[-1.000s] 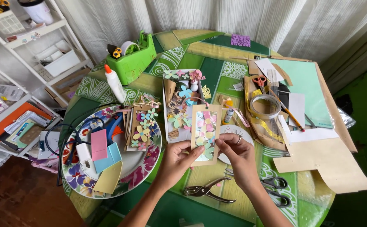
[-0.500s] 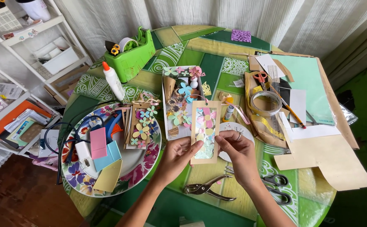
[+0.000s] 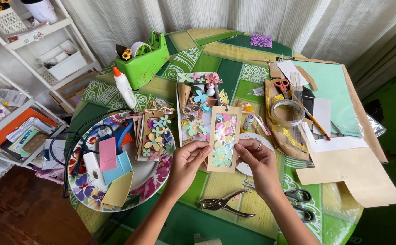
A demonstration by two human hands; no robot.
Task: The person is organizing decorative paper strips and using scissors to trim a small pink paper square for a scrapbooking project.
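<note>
— How set? 
— One view only, worn on the head, looking steeply down from above onto a round table [image 3: 234, 54], fairly near.

— Facing which way? 
— Away from the wearer, toward a curtain [image 3: 252, 18] at 12 o'clock; forearms entering from 6 o'clock, left hand [image 3: 186, 163] and right hand [image 3: 257, 161] meeting near centre.

— Reach of the frame? 
— Nearly the whole tabletop, shelves [image 3: 21, 68] at 9 to 10 o'clock, floor [image 3: 16, 213] at 8 o'clock. No second view, so nothing shared.
</note>
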